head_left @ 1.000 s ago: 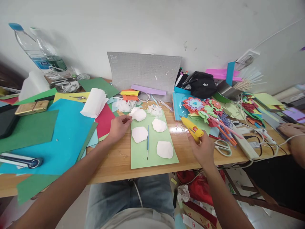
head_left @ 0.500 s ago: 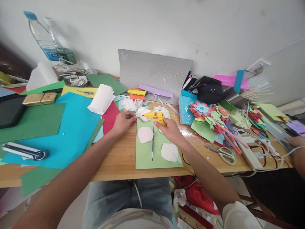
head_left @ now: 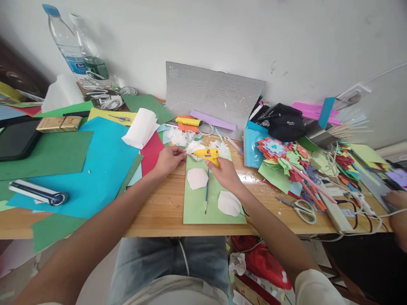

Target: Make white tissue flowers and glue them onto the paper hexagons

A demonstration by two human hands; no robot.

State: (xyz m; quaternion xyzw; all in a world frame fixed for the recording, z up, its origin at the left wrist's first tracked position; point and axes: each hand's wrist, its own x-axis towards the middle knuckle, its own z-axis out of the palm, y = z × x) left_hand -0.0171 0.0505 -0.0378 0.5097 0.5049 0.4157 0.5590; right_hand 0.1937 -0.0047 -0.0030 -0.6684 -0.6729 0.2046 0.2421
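Note:
In my right hand is a yellow hot glue gun, its nozzle pointing left over crumpled white paper. My left hand pinches the left edge of that paper, fingertips close to the nozzle. Beneath lies a light green sheet. On it rest a rounded white paper piece, a second white paper piece and a thin blue paintbrush. Part of the sheet is hidden by my right hand.
White paper scraps and a yellow cutter lie behind. Scissors, paper flowers and a power strip are at right. A stapler sits on blue paper. Another person's hand shows far right.
The view has shifted slightly, so most things appear a little further right. Both hands keep nearly the same pose, with the glue gun still at the white paper.

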